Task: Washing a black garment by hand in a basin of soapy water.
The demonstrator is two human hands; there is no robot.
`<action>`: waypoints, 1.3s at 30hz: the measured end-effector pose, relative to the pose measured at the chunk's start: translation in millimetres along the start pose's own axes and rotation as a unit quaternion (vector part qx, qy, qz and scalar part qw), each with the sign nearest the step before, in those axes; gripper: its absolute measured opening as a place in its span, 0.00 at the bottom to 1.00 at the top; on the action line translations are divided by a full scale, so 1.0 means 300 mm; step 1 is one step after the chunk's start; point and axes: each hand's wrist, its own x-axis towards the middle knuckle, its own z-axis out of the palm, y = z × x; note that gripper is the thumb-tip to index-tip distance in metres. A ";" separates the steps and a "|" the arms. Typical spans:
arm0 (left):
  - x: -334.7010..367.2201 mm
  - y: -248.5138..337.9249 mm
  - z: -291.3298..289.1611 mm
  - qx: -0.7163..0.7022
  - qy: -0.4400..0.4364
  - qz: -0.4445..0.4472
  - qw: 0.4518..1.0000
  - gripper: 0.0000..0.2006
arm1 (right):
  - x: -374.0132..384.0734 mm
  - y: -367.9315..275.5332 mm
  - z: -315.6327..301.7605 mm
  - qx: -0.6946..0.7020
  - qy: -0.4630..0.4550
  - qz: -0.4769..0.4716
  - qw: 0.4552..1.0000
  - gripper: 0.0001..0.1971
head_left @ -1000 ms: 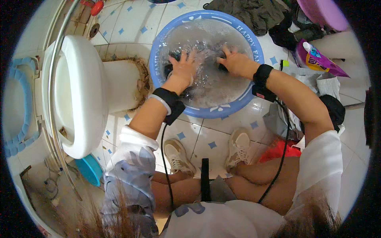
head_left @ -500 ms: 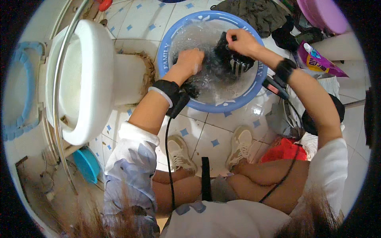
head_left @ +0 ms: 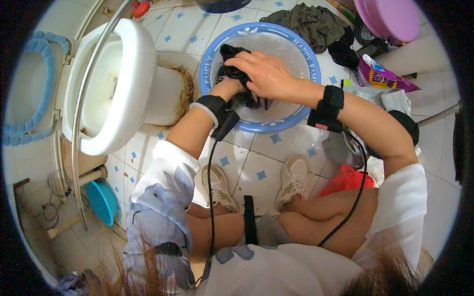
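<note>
- Black cloth point(head_left: 231, 50), over the left part of the blue basin point(head_left: 271, 127), is seemingly being gathered.
- Right hand point(head_left: 269, 76) curls over it; left hand point(head_left: 229, 89) partly hidden, grip unclear.
- Next: likely firm hold needed.

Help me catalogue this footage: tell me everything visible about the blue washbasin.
The washbasin is round, apparently plastic, with a wide blue rim bearing white lettering and motifs. It sits upright on the tiled floor, holding cloudy, sudsy water. Inside its rim, the right hand clasps black cloth; the left hand is partly hidden.
</note>
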 end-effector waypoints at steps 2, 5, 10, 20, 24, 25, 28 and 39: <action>0.037 0.033 0.001 0.012 0.008 0.026 1.000 0.16 | -0.031 0.109 0.043 -0.028 0.004 0.031 0.999 0.26; 0.040 0.128 -0.116 -0.093 -0.064 -0.058 0.992 0.18 | -0.089 0.287 0.070 -0.026 0.026 0.038 0.999 0.33; -0.011 0.092 -0.130 0.037 -0.156 -0.059 0.985 0.33 | -0.172 0.322 0.077 -0.118 -0.187 0.062 0.973 0.45; 0.053 0.029 -0.017 0.156 -0.237 -0.052 0.957 0.39 | -0.244 0.509 0.225 -0.198 -0.375 0.052 0.904 0.22; 0.052 0.000 0.013 0.170 -0.240 -0.066 0.953 0.37 | -0.169 0.540 0.200 -0.097 -0.403 0.080 0.907 0.25; 0.050 -0.023 0.032 0.147 -0.205 -0.045 0.967 0.37 | -0.144 0.528 0.178 -0.041 -0.405 0.083 0.909 0.27; 0.134 -0.087 0.020 -0.108 -0.142 -0.080 0.981 0.29 | -0.118 0.458 0.140 0.085 -0.224 0.235 0.942 0.31; 0.105 0.100 -0.245 -0.849 -0.037 -0.189 0.492 0.12 | -0.110 0.220 -0.095 0.116 -0.017 0.093 0.989 0.39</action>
